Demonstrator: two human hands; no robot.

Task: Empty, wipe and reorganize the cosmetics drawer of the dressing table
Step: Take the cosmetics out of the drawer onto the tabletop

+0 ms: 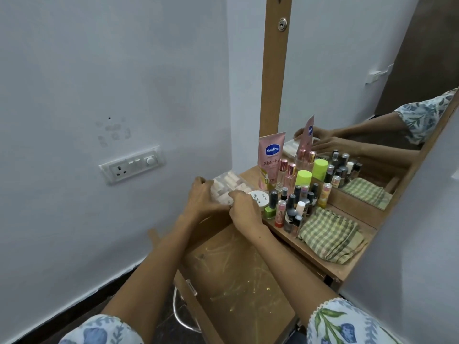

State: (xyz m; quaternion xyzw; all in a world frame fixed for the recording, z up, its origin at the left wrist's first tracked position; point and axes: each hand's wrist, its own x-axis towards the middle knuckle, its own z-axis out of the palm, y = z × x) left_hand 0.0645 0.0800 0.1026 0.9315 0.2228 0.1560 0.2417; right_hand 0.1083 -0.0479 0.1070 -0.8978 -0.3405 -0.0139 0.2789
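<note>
The clear box (pixel 229 186) of small pale tubes sits at the left end of the surface (pixel 347 265), just beside the white jar (pixel 259 197) and above the open drawer (pixel 238 281), whose bare bottom is streaked and crumbed. It should be carried level with both sides supported, so nothing spills. The left hand (pixel 201 197) curls round its left end and the right hand (pixel 244 209) clasps its near corner; both grips are clamped on it.

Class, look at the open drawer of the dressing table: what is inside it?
The open drawer holds no items: only pale scratches and small yellow crumbs on its wooden floor. The right forearm covers one strip, and its far end under the tabletop is hidden.
</note>
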